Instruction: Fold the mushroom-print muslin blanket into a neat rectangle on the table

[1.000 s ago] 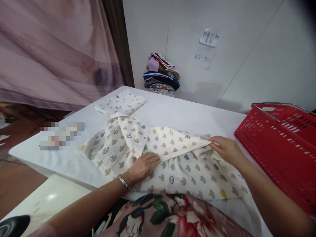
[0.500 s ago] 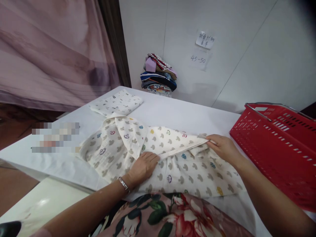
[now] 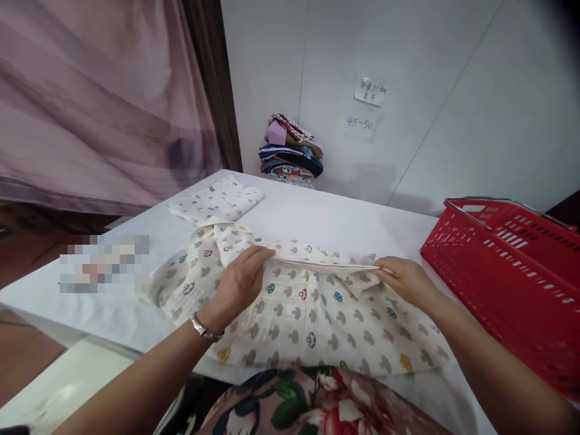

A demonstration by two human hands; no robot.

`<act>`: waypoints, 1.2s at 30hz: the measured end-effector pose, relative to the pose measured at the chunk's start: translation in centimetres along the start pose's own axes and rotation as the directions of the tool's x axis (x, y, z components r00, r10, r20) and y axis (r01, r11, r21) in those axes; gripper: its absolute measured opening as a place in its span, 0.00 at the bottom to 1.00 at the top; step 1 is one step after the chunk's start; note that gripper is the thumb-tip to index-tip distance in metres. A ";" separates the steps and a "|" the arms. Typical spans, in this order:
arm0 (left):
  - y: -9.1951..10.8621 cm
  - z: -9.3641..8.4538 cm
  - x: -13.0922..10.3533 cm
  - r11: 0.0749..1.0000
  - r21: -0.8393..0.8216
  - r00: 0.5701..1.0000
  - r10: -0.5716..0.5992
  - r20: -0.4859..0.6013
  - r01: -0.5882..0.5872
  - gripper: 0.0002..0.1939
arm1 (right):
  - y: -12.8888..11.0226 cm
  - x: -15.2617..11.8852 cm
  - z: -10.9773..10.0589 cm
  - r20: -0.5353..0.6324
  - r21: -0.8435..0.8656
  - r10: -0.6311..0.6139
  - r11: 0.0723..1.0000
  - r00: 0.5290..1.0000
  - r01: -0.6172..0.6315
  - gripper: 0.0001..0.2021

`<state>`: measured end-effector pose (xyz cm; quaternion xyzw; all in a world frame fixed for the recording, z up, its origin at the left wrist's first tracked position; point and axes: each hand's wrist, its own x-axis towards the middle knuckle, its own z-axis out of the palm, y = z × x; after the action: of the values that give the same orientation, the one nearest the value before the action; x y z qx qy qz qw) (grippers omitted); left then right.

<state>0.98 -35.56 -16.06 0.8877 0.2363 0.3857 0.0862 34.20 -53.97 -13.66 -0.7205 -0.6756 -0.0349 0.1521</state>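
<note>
A white cloth with grey and coloured mushroom prints (image 3: 294, 311) lies spread across the white table (image 3: 348, 220). My left hand (image 3: 242, 275) pinches the cloth's folded edge near its middle, fingertips together. At the right end of that edge, my right hand (image 3: 401, 277) grips the fabric between thumb and fingers. The edge is stretched nearly straight between both hands. Folded layers bunch at the cloth's left part, and a small crumpled part lies beside my right hand.
A folded white printed cloth (image 3: 217, 199) lies at the table's back left. On the right stands a red basket (image 3: 502, 290). Folded fabrics (image 3: 292, 151) are stacked behind the table, beside a pink curtain (image 3: 104, 103). A pixelated patch covers something at left.
My left hand has moved left and up along the cloth, and the held edge is now raised and stretched longer. My right hand keeps its hold. The view has tilted slightly.
</note>
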 end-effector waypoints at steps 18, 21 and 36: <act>2.5 -1.8 2.0 0.952 -0.224 0.852 -0.062 0.520 0.207 0.20 | -0.9 1.1 -2.1 -0.020 0.265 0.078 0.962 0.997 -0.070 0.11; 2.4 -1.8 2.1 0.984 -0.169 0.872 0.040 0.487 0.049 0.16 | -1.3 1.1 -1.9 -0.014 0.295 0.080 0.953 0.997 -0.072 0.12; -2.3 -12.6 7.7 0.685 -0.182 0.691 -0.721 -0.036 0.705 0.26 | 3.4 -4.5 -8.7 0.120 0.561 0.516 0.669 0.848 -0.487 0.28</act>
<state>-4.40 -30.12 -3.20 0.6947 0.5369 0.3847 0.2850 38.50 -60.71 -7.10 -0.7971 -0.4258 0.1950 0.3812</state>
